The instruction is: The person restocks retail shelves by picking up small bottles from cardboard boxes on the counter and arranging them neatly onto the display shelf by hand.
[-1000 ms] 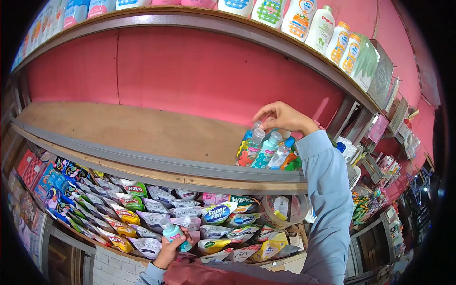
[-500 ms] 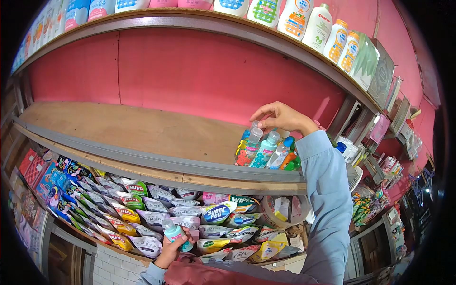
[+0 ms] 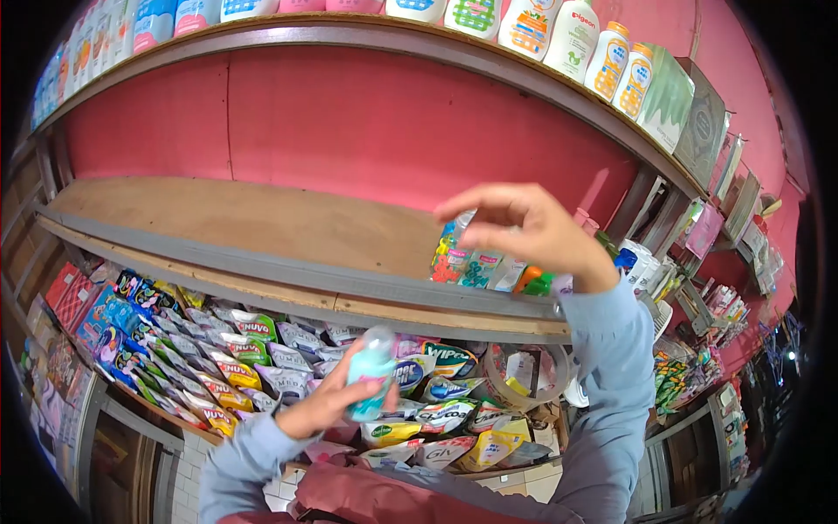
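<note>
My left hand (image 3: 336,393) is closed round a small teal bottle (image 3: 370,375) with a clear cap, held upright with a slight tilt below the shelf edge and blurred by motion. Higher up, my right hand (image 3: 537,229) hovers in front of a cluster of small bottles, its fingers curved and apart with nothing between them. Partly hidden behind it are a red-and-clear bottle (image 3: 449,265), a teal-filled bottle (image 3: 478,270) and an orange-and-green bottle (image 3: 534,282), all standing at the right end of the wooden shelf (image 3: 262,214).
White lotion and powder bottles (image 3: 572,39) line the upper shelf. Below the wooden shelf, rows of refill pouches (image 3: 449,410) fill a display beside a round clear tub (image 3: 515,397). Hanging goods and white containers (image 3: 642,262) stand to the right.
My left hand has raised the teal bottle up and to the right. My right hand has come away from the cap of a rear bottle and nearer the camera.
</note>
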A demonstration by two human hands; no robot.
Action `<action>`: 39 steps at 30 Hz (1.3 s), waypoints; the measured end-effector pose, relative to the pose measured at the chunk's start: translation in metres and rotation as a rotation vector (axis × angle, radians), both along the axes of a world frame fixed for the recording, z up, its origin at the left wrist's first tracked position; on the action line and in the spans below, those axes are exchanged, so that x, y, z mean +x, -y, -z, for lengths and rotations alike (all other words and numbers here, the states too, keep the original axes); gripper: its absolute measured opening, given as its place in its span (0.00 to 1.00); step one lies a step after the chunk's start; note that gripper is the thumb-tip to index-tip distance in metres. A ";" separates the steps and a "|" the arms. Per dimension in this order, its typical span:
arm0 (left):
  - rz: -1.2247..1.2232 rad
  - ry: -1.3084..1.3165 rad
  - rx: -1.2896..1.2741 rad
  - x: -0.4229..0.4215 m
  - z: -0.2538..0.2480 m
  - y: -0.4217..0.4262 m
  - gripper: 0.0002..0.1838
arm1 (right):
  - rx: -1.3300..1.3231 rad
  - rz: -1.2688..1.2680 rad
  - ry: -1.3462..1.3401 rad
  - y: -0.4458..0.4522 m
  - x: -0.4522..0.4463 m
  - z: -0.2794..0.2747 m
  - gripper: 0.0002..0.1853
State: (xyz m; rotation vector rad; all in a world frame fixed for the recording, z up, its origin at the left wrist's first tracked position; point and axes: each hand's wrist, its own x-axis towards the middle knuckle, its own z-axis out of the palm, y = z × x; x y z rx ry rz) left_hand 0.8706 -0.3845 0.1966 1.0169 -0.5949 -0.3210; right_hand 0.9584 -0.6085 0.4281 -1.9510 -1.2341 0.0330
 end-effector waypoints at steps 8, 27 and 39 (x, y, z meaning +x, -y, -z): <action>0.125 0.211 0.156 0.034 -0.112 0.047 0.32 | -0.122 0.026 0.075 0.015 -0.052 -0.010 0.14; -0.279 0.657 0.741 0.195 -0.166 0.061 0.24 | -0.118 0.609 0.723 0.062 0.028 -0.045 0.12; -0.125 0.447 0.744 0.209 -0.159 0.066 0.17 | -0.370 0.512 0.478 0.054 0.084 -0.008 0.13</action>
